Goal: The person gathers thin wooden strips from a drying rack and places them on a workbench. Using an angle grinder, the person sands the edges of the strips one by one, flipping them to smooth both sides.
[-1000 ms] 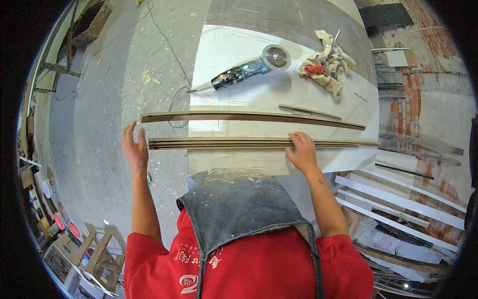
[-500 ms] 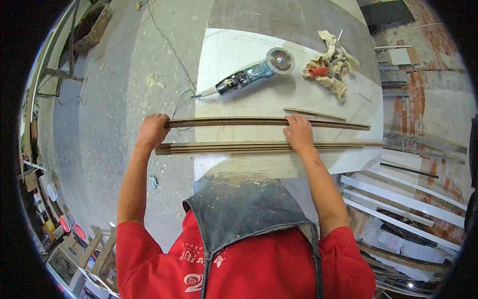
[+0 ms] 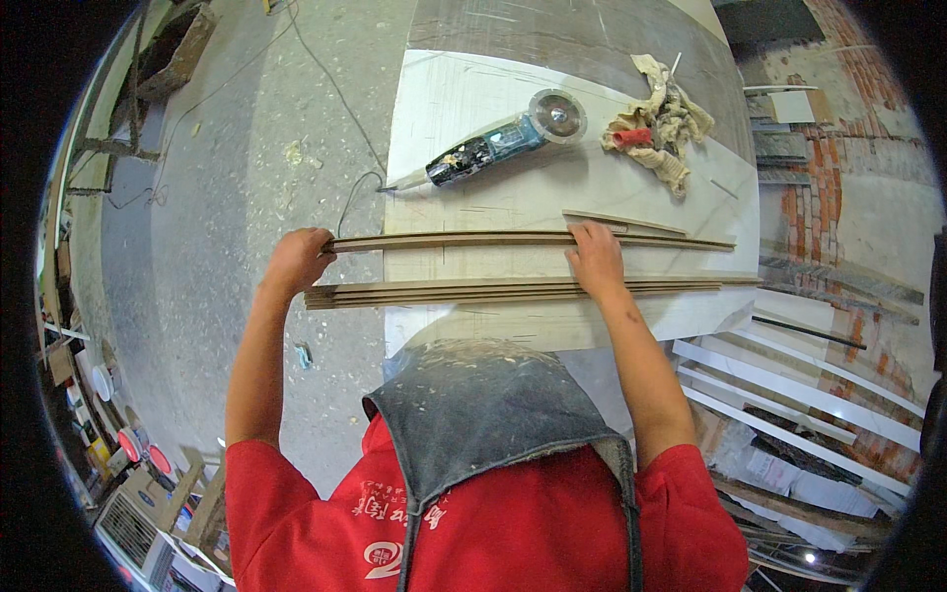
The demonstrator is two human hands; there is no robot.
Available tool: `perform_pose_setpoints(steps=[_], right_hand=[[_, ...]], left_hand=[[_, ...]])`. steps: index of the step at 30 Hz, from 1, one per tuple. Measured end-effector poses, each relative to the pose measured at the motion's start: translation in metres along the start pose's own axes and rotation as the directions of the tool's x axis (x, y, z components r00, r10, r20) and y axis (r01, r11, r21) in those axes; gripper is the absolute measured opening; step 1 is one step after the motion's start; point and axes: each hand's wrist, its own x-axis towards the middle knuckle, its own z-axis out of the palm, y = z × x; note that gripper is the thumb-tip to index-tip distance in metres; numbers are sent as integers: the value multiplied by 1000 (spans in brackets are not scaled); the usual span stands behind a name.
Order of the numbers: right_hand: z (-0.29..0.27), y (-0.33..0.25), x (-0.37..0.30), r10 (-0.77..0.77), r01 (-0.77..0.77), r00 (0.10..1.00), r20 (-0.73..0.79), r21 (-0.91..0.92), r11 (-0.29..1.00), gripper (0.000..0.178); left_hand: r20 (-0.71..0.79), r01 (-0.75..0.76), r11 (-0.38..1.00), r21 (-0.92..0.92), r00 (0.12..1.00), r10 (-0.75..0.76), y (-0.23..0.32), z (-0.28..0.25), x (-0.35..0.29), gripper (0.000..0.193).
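A pair of long, thin board strips (image 3: 454, 240) lies across in front of me, the two pressed close together. My left hand (image 3: 301, 259) is closed around their left end, which sticks out past the edge of the white table (image 3: 493, 333). Farther right, my right hand (image 3: 596, 259) grips the same strips, fingers bent over the far edge. Nearer to me is a layered stack of similar strips (image 3: 473, 293), its left end also overhanging the table. Beyond my right hand rests a short strip offcut (image 3: 631, 223).
An angle grinder (image 3: 493, 148) with a round disc lies farther back, its cord (image 3: 340, 94) running off left over the floor. A crumpled cloth (image 3: 656, 163) with a red cylindrical piece (image 3: 631, 138) is at the back right. White slats (image 3: 809, 395) lie right of the table.
The held strips have tilted, and the dark band along their near side is narrower. My left hand has shifted slightly down and left; my right hand stays in nearly the same place.
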Motion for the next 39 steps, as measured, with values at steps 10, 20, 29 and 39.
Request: perform_pose_setpoints(steps=[10, 20, 29, 39], right_hand=[[-1, -3, -9, 217, -185, 948, -232, 150, 971, 43], [40, 8, -41, 509, -183, 552, 661, 692, -699, 47], [41, -11, -6, 582, -204, 492, 647, 736, -645, 27], [7, -30, -20, 836, -96, 364, 411, 909, -405, 22]], left_hand=[[17, 52, 998, 20, 998, -53, 15, -20, -8, 18], [45, 80, 997, 23, 996, -81, 28, -37, -20, 18], [106, 108, 993, 52, 988, -113, 49, -48, -21, 22], [339, 125, 979, -159, 939, -65, -7, -31, 0, 72]])
